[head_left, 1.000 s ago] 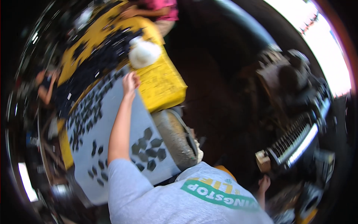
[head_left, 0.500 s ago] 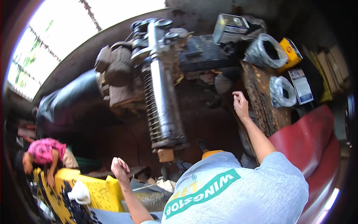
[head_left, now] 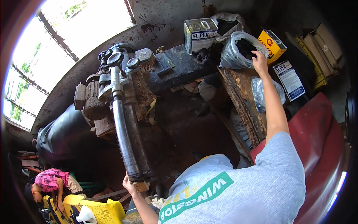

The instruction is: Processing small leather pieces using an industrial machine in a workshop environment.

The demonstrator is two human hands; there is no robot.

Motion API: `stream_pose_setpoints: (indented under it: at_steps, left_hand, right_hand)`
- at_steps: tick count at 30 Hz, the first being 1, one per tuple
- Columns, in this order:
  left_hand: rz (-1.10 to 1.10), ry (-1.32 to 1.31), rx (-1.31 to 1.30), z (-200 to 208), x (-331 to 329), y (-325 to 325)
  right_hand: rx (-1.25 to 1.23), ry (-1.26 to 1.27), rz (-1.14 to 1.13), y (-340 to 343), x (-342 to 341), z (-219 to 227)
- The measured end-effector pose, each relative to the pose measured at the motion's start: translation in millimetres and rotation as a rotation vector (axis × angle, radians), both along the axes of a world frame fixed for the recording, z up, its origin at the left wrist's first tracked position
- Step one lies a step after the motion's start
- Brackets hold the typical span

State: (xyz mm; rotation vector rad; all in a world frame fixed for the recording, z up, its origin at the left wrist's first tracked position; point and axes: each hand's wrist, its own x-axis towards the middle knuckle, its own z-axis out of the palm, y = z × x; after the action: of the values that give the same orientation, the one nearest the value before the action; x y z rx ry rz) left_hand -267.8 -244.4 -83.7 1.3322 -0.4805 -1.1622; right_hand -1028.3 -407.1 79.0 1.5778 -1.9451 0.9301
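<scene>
Your right hand (head_left: 260, 58): fingers spread loosely, tips at the mouth of a clear plastic bag (head_left: 238, 50) of dark contents on the worn wooden shelf (head_left: 242, 100); a grip, if any, cannot be told. Your left hand (head_left: 128, 183): curled against the near end of the rusty roller machine (head_left: 125, 123). Beside the bag: metal tin (head_left: 200, 34), yellow box (head_left: 273, 44).

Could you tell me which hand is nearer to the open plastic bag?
Right. The right hand reaches into the bag; the left hand is far off, at the roller's lower end.
</scene>
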Motion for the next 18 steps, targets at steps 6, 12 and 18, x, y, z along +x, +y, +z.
stream_pose_setpoints:
  at_steps: [6,12,18]
  left_hand:
    - [0.043,-0.221,0.003,5,-22,12]
    - [-0.012,-0.368,0.032,-14,-21,14]
    - [-0.061,-0.324,0.069,-19,-23,19]
  right_hand:
    - [0.686,-0.113,-0.022,-43,-22,19]
    - [0.837,0.079,-0.140,-50,2,36]
    - [0.711,-0.046,0.132,-55,-37,16]
